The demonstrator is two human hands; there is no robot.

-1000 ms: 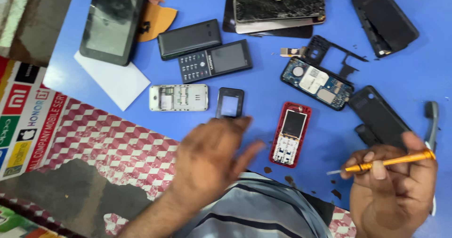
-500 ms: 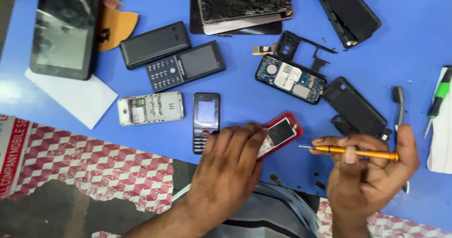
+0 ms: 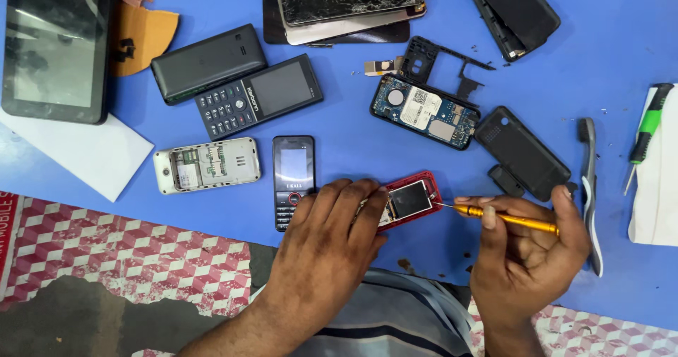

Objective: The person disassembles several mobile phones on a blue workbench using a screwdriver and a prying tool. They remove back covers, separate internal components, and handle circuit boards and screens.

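My left hand (image 3: 328,247) presses down on a small red phone (image 3: 409,200) with its front cover off, lying on the blue table (image 3: 339,138). My right hand (image 3: 526,247) grips an orange-handled screwdriver (image 3: 512,219), whose thin tip touches the red phone's right edge. A small black keypad phone front (image 3: 292,177) lies just left of my left hand.
Around lie an open white phone back (image 3: 207,165), a dark keypad phone (image 3: 258,96), a black battery cover (image 3: 208,62), a bare blue circuit board (image 3: 425,111), black covers (image 3: 521,152), cracked screens (image 3: 346,0), a tablet (image 3: 56,43), a green screwdriver (image 3: 644,134) and a grey tool (image 3: 590,187).
My left hand moved right onto the red phone, which now lies turned sideways. My right hand brought the screwdriver tip to its edge. The black phone front now lies uncovered.
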